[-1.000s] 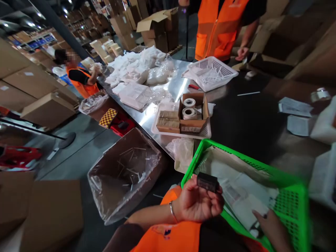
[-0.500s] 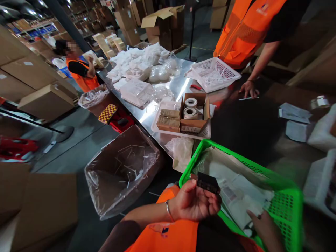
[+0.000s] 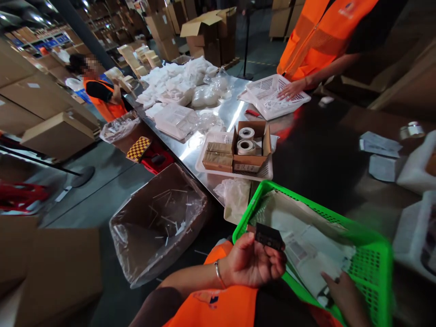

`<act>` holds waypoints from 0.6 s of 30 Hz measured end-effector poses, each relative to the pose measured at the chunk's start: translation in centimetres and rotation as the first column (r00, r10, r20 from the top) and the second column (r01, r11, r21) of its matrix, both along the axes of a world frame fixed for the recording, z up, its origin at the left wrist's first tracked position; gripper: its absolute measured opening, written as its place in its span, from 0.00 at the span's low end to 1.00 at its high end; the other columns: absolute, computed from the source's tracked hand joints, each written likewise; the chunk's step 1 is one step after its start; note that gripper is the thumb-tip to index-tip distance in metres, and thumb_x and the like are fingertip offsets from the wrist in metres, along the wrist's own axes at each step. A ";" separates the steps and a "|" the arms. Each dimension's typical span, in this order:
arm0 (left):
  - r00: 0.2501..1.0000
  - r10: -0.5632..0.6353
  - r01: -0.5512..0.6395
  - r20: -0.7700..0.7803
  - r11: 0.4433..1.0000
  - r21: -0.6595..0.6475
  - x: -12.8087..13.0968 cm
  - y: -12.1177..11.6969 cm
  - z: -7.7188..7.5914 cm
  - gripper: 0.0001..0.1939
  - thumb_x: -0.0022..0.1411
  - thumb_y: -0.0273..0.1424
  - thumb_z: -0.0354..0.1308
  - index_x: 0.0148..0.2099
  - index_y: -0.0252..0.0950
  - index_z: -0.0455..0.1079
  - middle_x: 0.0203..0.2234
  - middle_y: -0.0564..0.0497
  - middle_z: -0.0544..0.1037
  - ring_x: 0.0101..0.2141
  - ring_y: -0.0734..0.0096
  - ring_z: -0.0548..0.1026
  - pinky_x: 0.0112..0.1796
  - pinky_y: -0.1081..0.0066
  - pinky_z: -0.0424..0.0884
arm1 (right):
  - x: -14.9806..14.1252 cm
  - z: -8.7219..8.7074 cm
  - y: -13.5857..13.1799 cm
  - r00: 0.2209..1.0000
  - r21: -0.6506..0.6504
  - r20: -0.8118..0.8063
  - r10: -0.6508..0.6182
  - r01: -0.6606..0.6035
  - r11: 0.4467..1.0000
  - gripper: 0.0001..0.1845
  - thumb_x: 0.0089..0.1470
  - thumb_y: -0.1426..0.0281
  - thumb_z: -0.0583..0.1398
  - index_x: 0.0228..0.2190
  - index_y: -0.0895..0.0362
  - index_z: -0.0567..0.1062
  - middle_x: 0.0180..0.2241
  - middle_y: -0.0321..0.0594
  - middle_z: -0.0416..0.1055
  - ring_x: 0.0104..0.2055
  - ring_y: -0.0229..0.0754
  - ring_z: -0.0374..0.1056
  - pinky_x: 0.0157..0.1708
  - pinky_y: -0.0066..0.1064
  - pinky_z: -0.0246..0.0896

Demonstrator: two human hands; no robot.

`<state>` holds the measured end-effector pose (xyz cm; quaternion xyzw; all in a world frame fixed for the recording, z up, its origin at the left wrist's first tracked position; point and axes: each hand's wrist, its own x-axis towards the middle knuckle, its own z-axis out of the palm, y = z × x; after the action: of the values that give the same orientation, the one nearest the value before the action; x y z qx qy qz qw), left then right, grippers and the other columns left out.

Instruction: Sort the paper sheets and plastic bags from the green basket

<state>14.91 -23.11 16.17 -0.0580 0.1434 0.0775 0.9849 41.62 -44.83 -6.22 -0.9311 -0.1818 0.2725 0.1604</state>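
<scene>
My left hand (image 3: 260, 265), palm up, is closed around a small dark box (image 3: 269, 236), gripping it between thumb and fingers. It is above the near left rim of a green plastic basket (image 3: 369, 272). Inside the basket, white sheets or flat packets (image 3: 306, 254) lie on a pale liner, some with printed labels. Over the right part of these white pieces is my right hand (image 3: 345, 293), with a finger and thumb apart. It seems to touch them, but part of the hand is in shadow.
Beyond the green basket stands a white tray (image 3: 207, 174) with a carton of label rolls (image 3: 245, 146). A lined bin (image 3: 136, 254) with scraps is at left. Across the metal table, a co-worker's hand (image 3: 293, 88) reaches into a white basket (image 3: 272, 111). White bags (image 3: 180, 81) are piled behind.
The co-worker's hand has moved from the tabletop into the white basket. My left hand still holds the dark box; my right hand has shifted only slightly over the white pieces.
</scene>
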 end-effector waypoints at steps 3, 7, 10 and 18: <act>1.000 0.007 -0.007 -0.005 1.000 0.001 0.0 0.1 -0.2 0.26 0.40 0.38 0.77 0.38 0.27 0.77 0.28 0.50 0.80 0.32 0.77 0.74 0.40 0.75 0.61 | -0.3 0.7 0.4 0.999 -0.006 -0.013 -0.029 0.029 1.000 0.14 0.44 0.52 0.52 0.19 0.46 0.56 0.22 0.48 0.67 0.28 0.58 0.68 0.32 0.48 0.62; 1.000 -0.002 0.002 -0.006 1.000 0.018 -0.1 0.0 -0.4 0.27 0.40 0.40 0.76 0.39 0.27 0.77 0.28 0.50 0.80 0.32 0.78 0.73 0.41 0.75 0.61 | -0.4 1.1 0.6 0.999 -0.028 -0.023 -0.034 0.034 0.999 0.13 0.44 0.53 0.52 0.21 0.46 0.55 0.22 0.48 0.66 0.27 0.58 0.67 0.32 0.47 0.61; 1.000 0.004 -0.003 -0.024 1.000 0.022 -0.1 -0.5 -0.4 0.27 0.39 0.40 0.76 0.38 0.28 0.77 0.28 0.50 0.79 0.31 0.77 0.73 0.40 0.75 0.62 | -0.4 0.9 0.4 1.000 -0.033 -0.001 -0.006 0.006 0.999 0.13 0.45 0.52 0.51 0.23 0.47 0.55 0.22 0.47 0.66 0.27 0.56 0.67 0.31 0.45 0.61; 0.806 0.474 -0.024 -0.355 0.624 0.781 -0.9 7.2 -2.6 0.23 0.37 0.33 0.72 0.39 0.35 0.75 0.32 0.50 0.79 0.34 0.68 0.74 0.39 0.68 0.66 | -0.6 -0.2 0.1 1.000 0.038 0.009 0.002 -0.003 0.999 0.13 0.44 0.53 0.51 0.27 0.48 0.58 0.27 0.49 0.72 0.32 0.56 0.71 0.34 0.43 0.65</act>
<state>14.01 -15.95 13.60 0.3531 0.3547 0.2840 0.8179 41.05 -44.77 -6.41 -0.9289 -0.1887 0.2650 0.1768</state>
